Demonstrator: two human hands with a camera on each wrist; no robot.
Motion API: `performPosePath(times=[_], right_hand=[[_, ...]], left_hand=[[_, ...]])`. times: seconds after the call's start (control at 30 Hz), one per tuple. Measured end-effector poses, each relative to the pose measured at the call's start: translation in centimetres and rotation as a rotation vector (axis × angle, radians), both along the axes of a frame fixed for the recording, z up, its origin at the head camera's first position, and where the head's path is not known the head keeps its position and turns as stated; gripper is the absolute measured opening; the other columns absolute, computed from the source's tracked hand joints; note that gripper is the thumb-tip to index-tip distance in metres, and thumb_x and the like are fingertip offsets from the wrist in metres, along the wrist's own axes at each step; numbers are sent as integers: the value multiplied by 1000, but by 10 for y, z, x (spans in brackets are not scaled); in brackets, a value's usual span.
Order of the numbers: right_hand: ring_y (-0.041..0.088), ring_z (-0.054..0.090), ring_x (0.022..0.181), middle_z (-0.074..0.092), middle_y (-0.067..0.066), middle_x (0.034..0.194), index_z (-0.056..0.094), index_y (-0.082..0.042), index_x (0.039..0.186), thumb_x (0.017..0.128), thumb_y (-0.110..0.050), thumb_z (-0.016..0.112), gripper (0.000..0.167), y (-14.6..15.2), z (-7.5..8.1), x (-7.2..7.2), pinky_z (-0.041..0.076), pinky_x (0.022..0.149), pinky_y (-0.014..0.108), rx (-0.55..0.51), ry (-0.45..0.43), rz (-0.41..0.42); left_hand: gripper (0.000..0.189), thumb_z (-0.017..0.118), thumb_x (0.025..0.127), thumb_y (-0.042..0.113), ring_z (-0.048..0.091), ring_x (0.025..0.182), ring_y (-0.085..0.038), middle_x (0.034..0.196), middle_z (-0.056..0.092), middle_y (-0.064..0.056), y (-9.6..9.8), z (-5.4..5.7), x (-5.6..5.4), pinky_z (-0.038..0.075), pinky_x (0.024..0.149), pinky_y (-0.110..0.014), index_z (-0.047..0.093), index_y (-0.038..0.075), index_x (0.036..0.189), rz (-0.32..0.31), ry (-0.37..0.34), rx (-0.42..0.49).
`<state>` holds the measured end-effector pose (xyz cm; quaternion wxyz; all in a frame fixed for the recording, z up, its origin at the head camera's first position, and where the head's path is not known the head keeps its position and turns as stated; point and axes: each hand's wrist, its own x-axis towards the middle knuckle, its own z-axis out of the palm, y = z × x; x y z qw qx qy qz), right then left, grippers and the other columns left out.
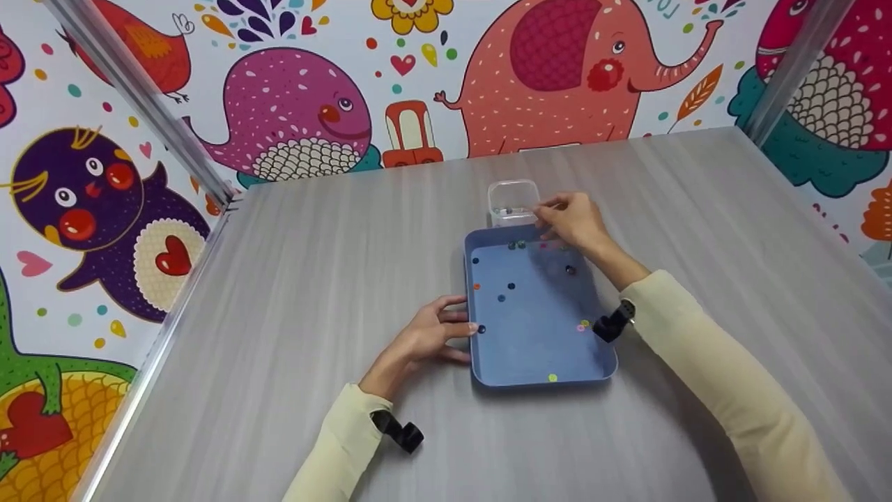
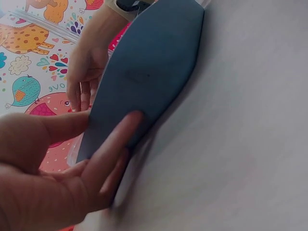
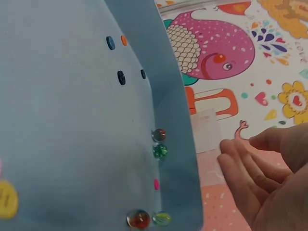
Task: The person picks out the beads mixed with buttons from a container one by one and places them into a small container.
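A blue rectangular tray (image 1: 529,348) holds scattered buttons, such as a black button (image 3: 121,77) and a yellow button (image 3: 7,198), along with glass marbles like the green marble (image 3: 160,151). At the tray's left side, my left hand (image 1: 432,331) grips the wall, its thumb at the rim and its fingers against the outside. Beyond the far end stands a small clear plastic container (image 1: 514,189) with a few small round pieces inside. My right hand (image 1: 577,222) hovers at that container's right edge, fingers loosely bent and thumb apart from them; nothing shows between them.
The grey wood-grain table (image 1: 334,279) spreads around the tray. Behind it rises a wall printed with cartoon animals (image 1: 557,84), framed by metal posts (image 1: 146,97). A black wrist camera (image 1: 613,322) on the right arm overhangs the tray's right side.
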<state>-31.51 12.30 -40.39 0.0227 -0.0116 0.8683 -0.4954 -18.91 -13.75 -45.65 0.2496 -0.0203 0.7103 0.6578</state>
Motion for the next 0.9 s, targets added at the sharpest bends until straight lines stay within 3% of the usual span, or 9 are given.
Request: performPosePath(times=[0.17,0.33,0.67,0.8,0.9], right_hand=[[32,74,88,71,21,108,66,-3,122,102,-27,59,32,10,7,17,63,65,25,102,50,49],[34,71,92,68,21,109,65,-2,125,101,-26,61,34,22,11,32,58,63,17,145,69,89],[31,67,98,69,22,117,64,-2,128,99,-23,65,37,46,7,56,65,77,34,211,107,135],[33,65,106,68,20,119,63,-2,129,98,-23,65,37,52,2,63,63,80,34,234,94,154],[37,63,114,66,21,125,62,-2,131,98,-21,65,39,57,-2,67,62,84,41,243,92,176]], left_hand=[[69,70,93,7,69,106,-27,142,52,-24,-1,0,-1,66,77,-42,36,8,153,1,3,1],[68,70,93,7,69,107,-27,142,52,-26,-1,-1,-2,66,77,-42,36,5,152,-3,13,4],[66,68,93,5,67,110,-29,140,54,-26,1,0,-2,66,77,-44,37,5,151,-1,17,16],[66,68,93,5,68,109,-28,140,53,-26,1,0,-2,66,78,-44,37,5,151,-5,16,16],[66,68,93,5,68,108,-28,140,53,-27,0,-1,-1,65,78,-44,37,5,152,-5,13,17]])
